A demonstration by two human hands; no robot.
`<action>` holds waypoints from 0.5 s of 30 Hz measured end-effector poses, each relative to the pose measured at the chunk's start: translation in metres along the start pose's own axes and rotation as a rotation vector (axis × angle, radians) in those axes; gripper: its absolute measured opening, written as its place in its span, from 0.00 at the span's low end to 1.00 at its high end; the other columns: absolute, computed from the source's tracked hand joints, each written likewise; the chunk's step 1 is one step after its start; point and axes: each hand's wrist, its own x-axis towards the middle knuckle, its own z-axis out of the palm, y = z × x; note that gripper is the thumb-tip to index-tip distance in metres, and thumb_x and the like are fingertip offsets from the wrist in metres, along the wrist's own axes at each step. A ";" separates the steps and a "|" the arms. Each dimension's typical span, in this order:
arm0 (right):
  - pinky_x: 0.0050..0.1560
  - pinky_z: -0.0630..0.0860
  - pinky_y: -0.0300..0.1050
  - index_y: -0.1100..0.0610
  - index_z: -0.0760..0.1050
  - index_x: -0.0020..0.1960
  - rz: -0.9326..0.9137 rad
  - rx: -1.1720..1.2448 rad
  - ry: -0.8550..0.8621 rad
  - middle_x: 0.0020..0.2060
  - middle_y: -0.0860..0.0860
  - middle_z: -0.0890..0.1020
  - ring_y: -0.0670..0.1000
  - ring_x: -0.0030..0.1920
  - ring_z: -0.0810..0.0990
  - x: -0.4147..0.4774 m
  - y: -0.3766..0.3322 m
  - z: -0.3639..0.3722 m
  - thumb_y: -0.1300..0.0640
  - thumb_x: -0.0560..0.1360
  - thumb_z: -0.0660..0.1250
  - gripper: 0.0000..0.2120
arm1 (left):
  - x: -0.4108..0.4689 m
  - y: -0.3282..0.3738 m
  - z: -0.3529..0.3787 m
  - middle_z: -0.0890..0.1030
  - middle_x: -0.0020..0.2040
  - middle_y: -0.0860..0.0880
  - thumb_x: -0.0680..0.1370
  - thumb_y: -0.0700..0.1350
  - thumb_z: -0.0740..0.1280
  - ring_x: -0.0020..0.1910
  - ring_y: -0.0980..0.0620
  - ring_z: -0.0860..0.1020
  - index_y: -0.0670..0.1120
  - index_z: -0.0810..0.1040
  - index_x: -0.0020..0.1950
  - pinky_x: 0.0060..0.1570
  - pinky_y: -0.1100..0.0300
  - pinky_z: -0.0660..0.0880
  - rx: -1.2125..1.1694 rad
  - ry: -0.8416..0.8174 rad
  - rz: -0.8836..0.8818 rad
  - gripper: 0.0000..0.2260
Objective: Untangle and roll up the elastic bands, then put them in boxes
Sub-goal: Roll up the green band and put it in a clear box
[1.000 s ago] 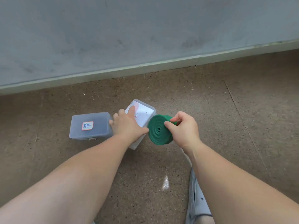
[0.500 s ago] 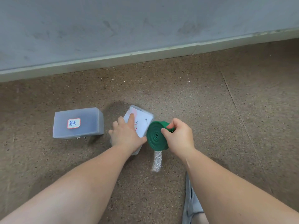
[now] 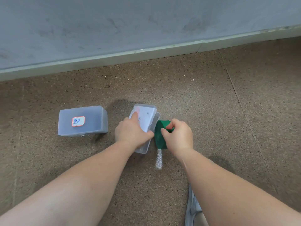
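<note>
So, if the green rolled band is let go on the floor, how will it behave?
The green rolled band is a coil held on edge, so it would probably roll or topple. The right hand grips its top; being elastic, it may spring loose once released. It looks soft and light, so it likely squeezes easily.

A white label [image 3: 78, 121] with a red border is stuck on top of the frosted closed box [image 3: 97, 115] at the left, and the two characters 黑色 are handwritten on it in blue. A white sheet [image 3: 145, 117] with red marks is carried by the lid [image 3: 145, 106] of the second box [image 3: 143, 149]. Its writing is partly covered by the left hand [image 3: 130, 132] and cannot be read.
</note>
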 end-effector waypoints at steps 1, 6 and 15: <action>0.41 0.61 0.44 0.51 0.70 0.37 0.013 0.012 0.014 0.44 0.52 0.76 0.54 0.44 0.73 -0.002 0.003 0.001 0.56 0.73 0.73 0.12 | 0.000 0.004 -0.003 0.78 0.60 0.44 0.64 0.68 0.67 0.59 0.41 0.78 0.53 0.63 0.76 0.53 0.52 0.76 -0.019 0.001 0.010 0.43; 0.41 0.69 0.46 0.55 0.72 0.39 0.084 0.066 0.027 0.42 0.52 0.78 0.55 0.42 0.75 0.008 0.011 -0.005 0.57 0.72 0.73 0.10 | 0.001 -0.001 -0.014 0.79 0.63 0.48 0.65 0.65 0.69 0.60 0.44 0.78 0.55 0.65 0.76 0.55 0.52 0.77 -0.134 -0.042 0.019 0.40; 0.36 0.70 0.44 0.57 0.74 0.40 0.206 0.114 0.079 0.36 0.51 0.79 0.55 0.37 0.77 0.023 0.015 -0.026 0.58 0.71 0.72 0.07 | 0.017 -0.034 -0.061 0.84 0.55 0.51 0.65 0.54 0.77 0.53 0.53 0.82 0.57 0.83 0.60 0.50 0.56 0.76 -0.764 -0.309 0.015 0.23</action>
